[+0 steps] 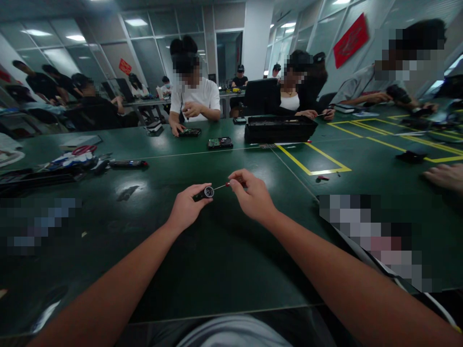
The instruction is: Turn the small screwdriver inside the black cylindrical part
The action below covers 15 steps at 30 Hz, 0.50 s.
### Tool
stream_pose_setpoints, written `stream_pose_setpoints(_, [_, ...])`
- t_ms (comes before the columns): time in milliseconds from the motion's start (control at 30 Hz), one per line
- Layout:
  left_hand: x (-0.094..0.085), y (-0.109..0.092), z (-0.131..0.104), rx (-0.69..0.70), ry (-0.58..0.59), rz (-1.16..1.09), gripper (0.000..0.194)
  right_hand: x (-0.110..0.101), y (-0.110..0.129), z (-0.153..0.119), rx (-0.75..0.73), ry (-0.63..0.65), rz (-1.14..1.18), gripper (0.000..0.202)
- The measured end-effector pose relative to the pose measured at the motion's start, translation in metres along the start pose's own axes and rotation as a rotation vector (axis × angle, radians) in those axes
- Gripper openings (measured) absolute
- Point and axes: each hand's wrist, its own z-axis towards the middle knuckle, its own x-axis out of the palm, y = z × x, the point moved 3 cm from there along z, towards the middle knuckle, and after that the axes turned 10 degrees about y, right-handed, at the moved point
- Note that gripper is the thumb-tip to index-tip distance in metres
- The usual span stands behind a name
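Both forearms reach forward over the green tabletop (224,279) and converge on the near side of the black bin (280,134), the landmark here. The left hand (186,207) lies nearer than the bin and left of it, its fingers reaching to the right; the right hand (251,193), nearer than the bin's left end, is turned inward with its fingers curled.

The left hand pinches a black cylinder (209,192), index finger along the upper side and thumb below. The cylinder sits at the fingertips, its silver-ringed round end exposed and the rest partly hidden by the hand. That end faces the wearer and somewhat right; the long axis runs back leftward into the grip.

The right thumb and fingers press together on the red-tipped handle of a thin screwdriver (220,186), most of the handle covered. Its bare metal shaft projects from the fingertips, pointing left and slightly down in the view, to the rim of the round end. Whether the tip touches the rim cannot be told.

Left of the bin lies a circuit board (220,143); on the bin's near right side, yellow tape (330,170) outlines a patch of tabletop.
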Motion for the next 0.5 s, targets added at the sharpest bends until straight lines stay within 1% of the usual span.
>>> stream_pose_setpoints(100, [-0.0015,-0.0011,-0.0001,-0.007,-0.013,0.000,0.042,-0.0004,0.0012,0.0005,0.022,0.028,-0.041,0.020])
stream_pose_setpoints(233, [-0.0013,-0.0035,-0.0009,0.007,-0.005,0.015,0.042,-0.0009,-0.0001,0.0024,0.078,0.031,-0.118,0.039])
stream_pose_setpoints(300, [-0.0004,-0.0039,-0.0014,0.016,0.004,0.022,0.042,-0.0002,-0.0011,0.0031,0.085,0.027,-0.152,0.037])
stream_pose_setpoints(367, [0.0004,-0.0037,-0.0016,0.020,0.013,0.026,0.042,0.0013,-0.0011,0.0032,0.076,0.038,-0.149,0.029])
stream_pose_setpoints(500, [-0.0004,-0.0029,-0.0009,0.011,0.004,0.016,0.041,0.0037,0.0025,0.0018,0.020,0.078,-0.111,0.024])
